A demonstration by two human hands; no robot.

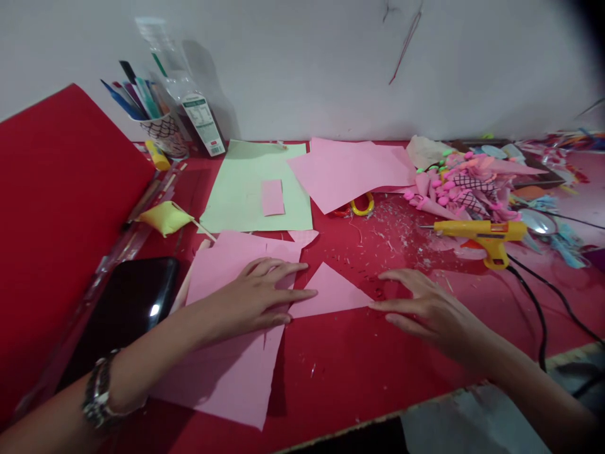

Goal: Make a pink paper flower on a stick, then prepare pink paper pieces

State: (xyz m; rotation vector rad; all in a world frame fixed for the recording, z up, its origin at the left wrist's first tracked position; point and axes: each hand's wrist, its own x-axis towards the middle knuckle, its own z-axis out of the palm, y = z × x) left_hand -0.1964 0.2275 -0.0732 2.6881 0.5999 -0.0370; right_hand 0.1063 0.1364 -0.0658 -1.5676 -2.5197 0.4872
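Observation:
A small pink paper triangle (pixel 329 294) lies flat on the red table, its tip pointing away from me. My left hand (pixel 269 291) rests over a larger pink paper sheet (pixel 236 384), fingers spread, with a fingertip touching the triangle's left side. At the triangle's right corner, the index fingertip of my right hand (pixel 416 306) touches the paper; its fingers are apart and grip nothing. Part of the large sheet is hidden beneath my left hand and forearm.
A yellow glue gun (pixel 486 233) with a black cord lies right, before a heap of pink paper cones (pixel 454 189). Yellow-handled scissors (pixel 362 205) sit partly under pink sheets (pixel 354 167). A green sheet (pixel 236 189), a phone (pixel 127 309) and a pen cup (pixel 165 135) are left.

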